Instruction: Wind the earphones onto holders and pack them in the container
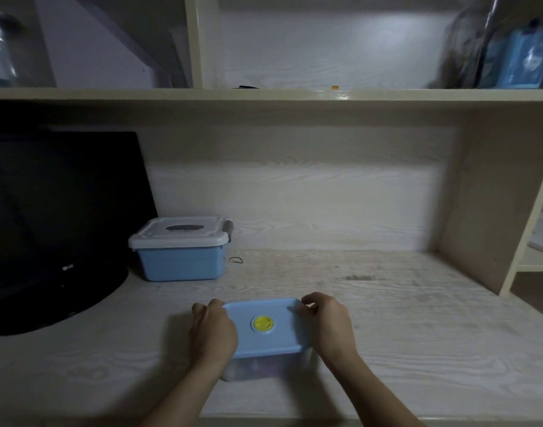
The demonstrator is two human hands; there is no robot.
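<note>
The container (265, 337) sits on the worktop (418, 334) close to the person, with its light blue lid (264, 326) seated on top. Both hands are on that lid: the left hand (213, 331) curls over its left edge with fingers bent down the side, and the right hand (327, 323) pinches the far right corner with curled fingertips. Neither hand holds anything else.

The step looks like working the lid, though whether it is coming off or being pressed shut cannot be told. To do it well, keep the pressure even on both sides so the box does not tip or slide, and ease one corner at a time instead of wrenching.

The container has a clear, frosted body under a blue lid with rounded corners and a round yellow button (262, 323) in a white ring at its centre. Dim shapes show through the wall, too blurred to name. No earphones or holders are visible outside it.

Behind the container to the left stands a blue storage box (180, 257) with a white lid, and further left a black monitor (54, 211).
</note>
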